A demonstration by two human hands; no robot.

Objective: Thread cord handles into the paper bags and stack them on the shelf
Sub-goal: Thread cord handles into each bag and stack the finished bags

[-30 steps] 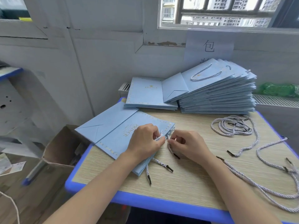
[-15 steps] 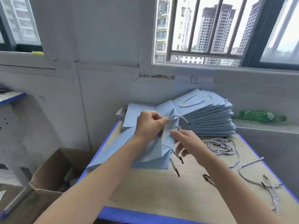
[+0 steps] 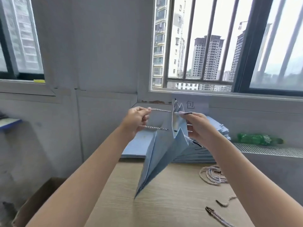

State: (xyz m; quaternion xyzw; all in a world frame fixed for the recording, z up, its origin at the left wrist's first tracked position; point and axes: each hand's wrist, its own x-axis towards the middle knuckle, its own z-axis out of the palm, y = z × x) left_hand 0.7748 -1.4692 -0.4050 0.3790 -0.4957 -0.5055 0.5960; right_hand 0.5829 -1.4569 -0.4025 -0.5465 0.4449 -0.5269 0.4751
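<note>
Bag, pale blue and folded flat, hangs edge-on in the air between both hands, its top by the fingers and its bottom corner low over the table. Holding it up like this probably lets the person see the holes at the rim from both sides.

Cord runs in two strands from the left hand across to the bag's top edge; the upper strand is pinched between thumb and forefinger, while the lower one comes out under the curled fingers. That grip reads as drawing the loop to length. The right hand is on the far side of the rim, its thumb and forefinger pinching a dark cord tip; its other fingers curl behind the paper, likely steadying it. A second cord end dangles below that hand.

Behind, finished bags lie in a stack beside a lower pile of flat ones, close enough to reach. Spare cords lie coiled and loose on the right of the table. A green bottle rests on the ledge under the window, and a carton stands on the floor at the left.
</note>
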